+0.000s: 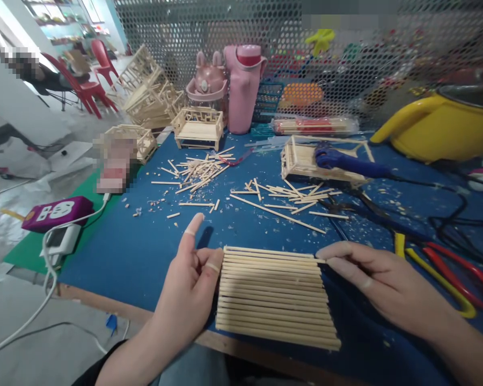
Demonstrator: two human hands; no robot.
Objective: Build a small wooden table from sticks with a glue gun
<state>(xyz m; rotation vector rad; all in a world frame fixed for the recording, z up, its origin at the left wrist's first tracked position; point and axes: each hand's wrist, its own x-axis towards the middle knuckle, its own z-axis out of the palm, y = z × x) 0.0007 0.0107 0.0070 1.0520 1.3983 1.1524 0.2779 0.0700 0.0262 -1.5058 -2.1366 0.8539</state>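
Observation:
A flat panel of thin wooden sticks [276, 300], laid side by side, is at the front of the blue table. My left hand [195, 281] pinches its far left corner between thumb and fingers, with the index finger pointing up and away. At the far right corner, my right hand [370, 273] closes thumb and fingertips on the end of the top stick. Pale coverings wrap some fingertips. Beyond the panel lie loose cut sticks [293, 195] and another heap of short sticks [203, 171].
A small stick-built bench [199, 128] stands at the back. A blue-handled glue gun [354, 163] rests on another stick frame [293, 161]. Red-and-yellow-handled pliers [459, 268] lie at right, near cords. A purple power strip [58, 213], pink bottle [243, 91] and yellow container [446, 126] surround the work area.

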